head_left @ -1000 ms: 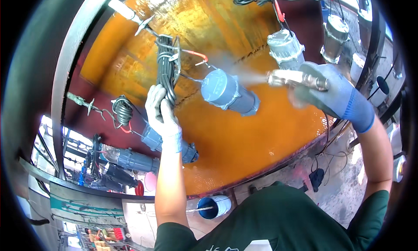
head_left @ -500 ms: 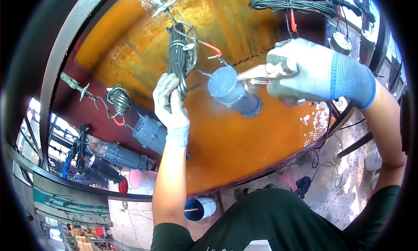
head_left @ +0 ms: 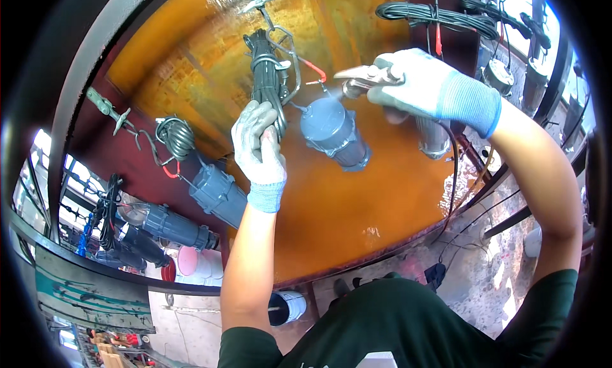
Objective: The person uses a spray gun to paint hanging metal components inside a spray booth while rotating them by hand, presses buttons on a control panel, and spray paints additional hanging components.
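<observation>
Gripping cable in left hand, gun in right hand | grey: middle cylinder, left cylinders — apparently uncoated: right cylinders

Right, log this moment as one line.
left hand: grips cable bundle | right hand: holds spray gun near cylinder top | cylinder: blue-grey, hanging

My left hand grips a dark cable bundle. My right hand holds a metal spray gun. Between my hands hangs a grey cylinder.
</observation>
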